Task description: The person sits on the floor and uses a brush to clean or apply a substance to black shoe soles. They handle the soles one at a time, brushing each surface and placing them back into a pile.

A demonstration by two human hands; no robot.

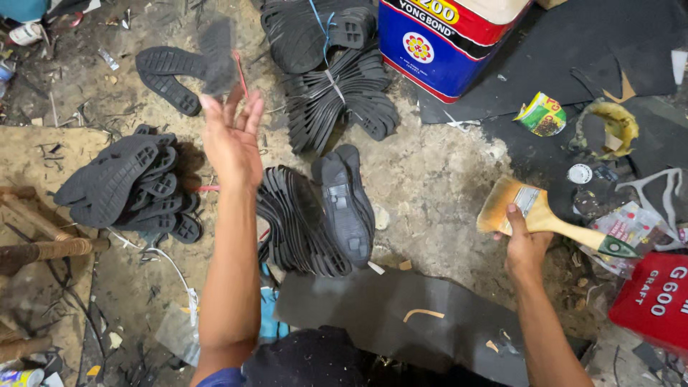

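The left hand [231, 140] spreads open below a blurred, light, floppy black rubber shoe sole [217, 57], easiest pinched at its edge, while the right hand [525, 244] grips a wide wooden-handled paintbrush [545, 217].

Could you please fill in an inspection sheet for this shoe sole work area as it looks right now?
Surface: bare, gritty concrete floor, strewn with scraps.
Job's things: wooden paintbrush; blurred black sole just off the left fingertips; stacks of black soles.
Clutter: blue and red tin, red tin, crumpled wrapper, banana peel.
Grippers: left hand open, raised; right hand grips the paintbrush.
Cables: white cord on the floor.
Surroundings: wooden stool legs at left.
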